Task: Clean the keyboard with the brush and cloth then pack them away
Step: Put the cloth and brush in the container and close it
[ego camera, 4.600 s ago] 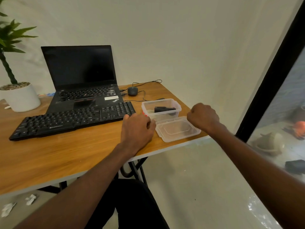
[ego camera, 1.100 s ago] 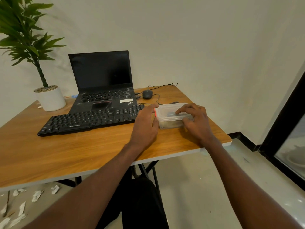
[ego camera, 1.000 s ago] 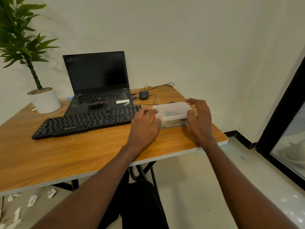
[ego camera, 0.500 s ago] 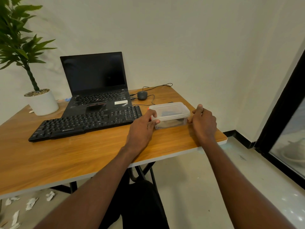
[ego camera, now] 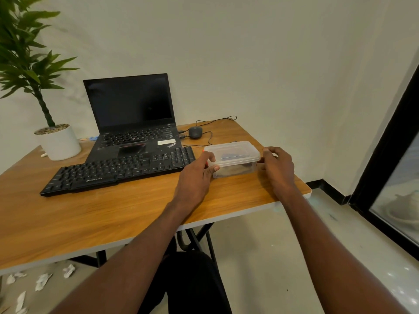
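A clear plastic container [ego camera: 233, 158] with its lid on stands on the wooden table [ego camera: 90, 218], just right of the black keyboard [ego camera: 118, 171]. A dark brush and a cloth show dimly through the plastic. My left hand [ego camera: 195, 177] grips the container's left end, with the thumb on the front corner and the index finger along the lid edge. My right hand [ego camera: 277, 166] has curled fingers at the container's right end, its thumb against the wall.
An open black laptop [ego camera: 131, 109] sits behind the keyboard, with a wired mouse [ego camera: 195, 132] to its right. A white plant pot [ego camera: 57, 142] stands at the back left. The table's right edge lies close to my right hand. Paper scraps [ego camera: 40, 279] litter the floor.
The container was open with its lid beside it; now the lid is on. Both hands have slid from the lid top to the container's two ends.
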Tool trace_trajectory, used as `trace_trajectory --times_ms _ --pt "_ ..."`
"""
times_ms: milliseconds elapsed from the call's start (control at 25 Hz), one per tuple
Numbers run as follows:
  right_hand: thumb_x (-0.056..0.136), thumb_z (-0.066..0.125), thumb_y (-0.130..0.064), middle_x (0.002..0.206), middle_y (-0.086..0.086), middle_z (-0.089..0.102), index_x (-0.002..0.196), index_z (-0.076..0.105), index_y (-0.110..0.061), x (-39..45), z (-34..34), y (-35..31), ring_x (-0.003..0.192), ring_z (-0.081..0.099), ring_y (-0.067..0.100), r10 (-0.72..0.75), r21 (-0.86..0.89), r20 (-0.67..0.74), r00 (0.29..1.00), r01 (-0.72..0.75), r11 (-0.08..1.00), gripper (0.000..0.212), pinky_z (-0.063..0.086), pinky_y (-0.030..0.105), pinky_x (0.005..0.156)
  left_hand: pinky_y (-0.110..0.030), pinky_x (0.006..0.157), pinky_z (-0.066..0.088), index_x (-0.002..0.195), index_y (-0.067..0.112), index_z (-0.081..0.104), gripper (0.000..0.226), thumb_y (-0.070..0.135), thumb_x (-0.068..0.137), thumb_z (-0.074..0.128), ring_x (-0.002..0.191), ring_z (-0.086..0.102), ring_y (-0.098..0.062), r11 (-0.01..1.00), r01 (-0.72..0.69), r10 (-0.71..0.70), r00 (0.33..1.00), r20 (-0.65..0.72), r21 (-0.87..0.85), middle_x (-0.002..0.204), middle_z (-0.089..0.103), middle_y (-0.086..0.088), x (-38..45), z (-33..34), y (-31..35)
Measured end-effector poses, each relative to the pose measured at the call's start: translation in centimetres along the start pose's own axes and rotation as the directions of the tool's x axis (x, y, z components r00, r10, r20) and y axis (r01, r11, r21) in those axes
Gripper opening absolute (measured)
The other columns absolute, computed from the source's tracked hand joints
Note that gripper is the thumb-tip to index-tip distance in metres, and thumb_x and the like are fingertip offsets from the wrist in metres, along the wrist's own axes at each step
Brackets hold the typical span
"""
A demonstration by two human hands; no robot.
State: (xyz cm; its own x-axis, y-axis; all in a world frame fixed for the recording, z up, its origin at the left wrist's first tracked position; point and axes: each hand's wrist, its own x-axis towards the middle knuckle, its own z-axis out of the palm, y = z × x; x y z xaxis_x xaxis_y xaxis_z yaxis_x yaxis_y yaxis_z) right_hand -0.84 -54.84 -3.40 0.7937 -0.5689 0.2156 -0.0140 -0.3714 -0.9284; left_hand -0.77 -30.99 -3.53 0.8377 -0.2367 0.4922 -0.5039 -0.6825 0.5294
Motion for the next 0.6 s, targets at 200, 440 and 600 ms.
trace_trajectory --times_ms 200,440,600 --pt "0.109 0.035 -0.038 0.097 -0.004 0.068 0.102 0.064 -0.021 -0.4 0.4 -0.1 0.090 0.063 0.016 -0.056 -0.182 0.065 0.996 0.067 0.981 0.034 0.051 0.039 0.086 -0.023 0.067 0.049 0.122 0.032 0.053 0.014 0.038 0.109 0.054 0.082 0.057 0.002 1.000 -0.009 0.009 1.000 -0.004 -0.013 0.090 0.060 0.013 0.0 0.0 -0.1" --pt "0.103 0.051 -0.039 0.103 -0.011 0.067 0.125 0.060 -0.030 -0.2 -0.3 -0.4 0.101 0.066 0.014 0.030 0.063 0.035 0.999 -0.032 0.997 0.026 0.054 0.044 0.098 -0.020 0.068 0.049 0.122 0.033 0.052 0.014 0.038 0.109 0.054 0.085 0.057 0.003 1.000 0.000 0.000 1.000 0.010 -0.017 0.092 0.059 0.015 -0.1 -0.1 -0.2" --pt "0.098 0.063 -0.034 0.103 -0.004 0.074 0.124 0.059 -0.030 -0.3 -0.8 -0.6 0.100 0.070 0.013 0.089 0.282 0.040 0.995 -0.097 0.955 0.027 0.055 0.043 0.100 -0.019 0.065 0.046 0.121 0.034 0.050 0.012 0.036 0.110 0.053 0.086 0.057 0.001 1.000 0.005 -0.005 1.000 0.008 -0.028 0.102 0.063 0.009 -0.1 0.0 -0.2"
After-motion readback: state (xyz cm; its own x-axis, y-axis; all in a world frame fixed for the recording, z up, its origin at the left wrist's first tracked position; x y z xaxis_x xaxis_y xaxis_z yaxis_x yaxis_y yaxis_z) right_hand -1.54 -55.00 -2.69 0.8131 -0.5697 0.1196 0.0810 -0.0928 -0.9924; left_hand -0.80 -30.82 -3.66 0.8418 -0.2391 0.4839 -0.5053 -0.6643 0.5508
